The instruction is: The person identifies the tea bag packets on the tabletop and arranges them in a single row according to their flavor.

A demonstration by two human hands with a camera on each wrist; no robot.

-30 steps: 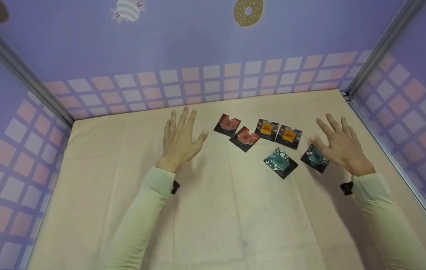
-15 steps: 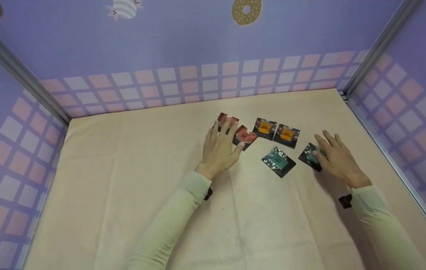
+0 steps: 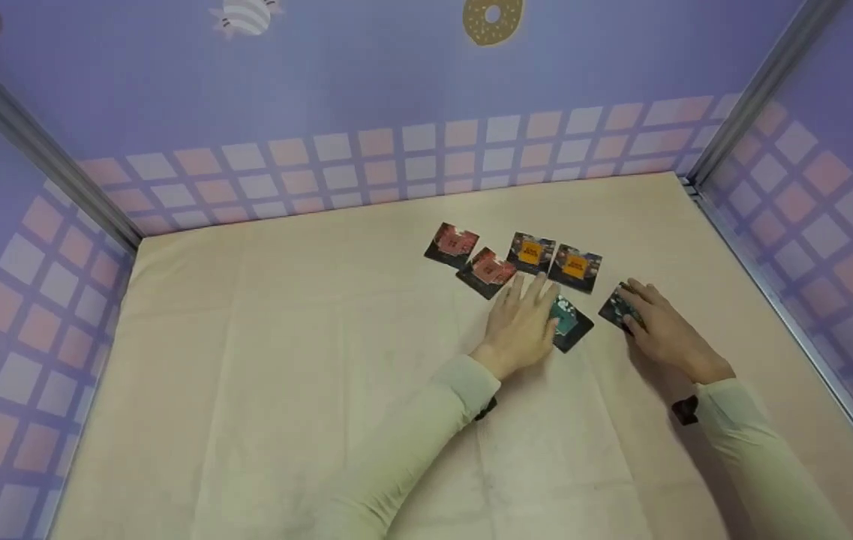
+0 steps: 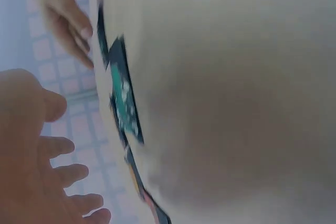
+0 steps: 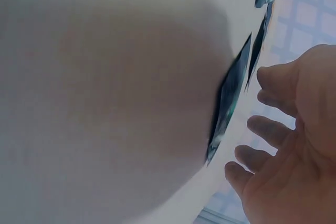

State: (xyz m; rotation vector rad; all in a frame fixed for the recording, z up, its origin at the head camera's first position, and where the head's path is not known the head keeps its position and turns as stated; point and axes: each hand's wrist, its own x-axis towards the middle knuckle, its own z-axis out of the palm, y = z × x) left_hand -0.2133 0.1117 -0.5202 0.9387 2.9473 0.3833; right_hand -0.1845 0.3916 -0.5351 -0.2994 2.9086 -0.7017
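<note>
Six-sided views aside, several small flat square packets lie on the cream cloth. My left hand (image 3: 522, 330) hovers over the left side of a teal-and-black packet (image 3: 569, 322), fingers extended; the left wrist view shows a gap between the fingers and that teal packet (image 4: 125, 95). Above the other teal packet (image 3: 615, 306), at the right, is my right hand (image 3: 662, 330), partly covering it. In the right wrist view its fingers are loosely bent, apart from the packet (image 5: 228, 100). Neither hand holds anything.
Two red-and-black packets (image 3: 452, 244) lie behind the left hand. Right of them are two orange-and-black packets (image 3: 576, 268). A purple checkered wall (image 3: 396, 165) bounds the cloth-covered table (image 3: 283, 360) at the back, with side panels left and right.
My left hand has swept right, past the red packets to the left teal packet. My right hand has lowered and shifted slightly left over the right teal packet. The packets stay in place.
</note>
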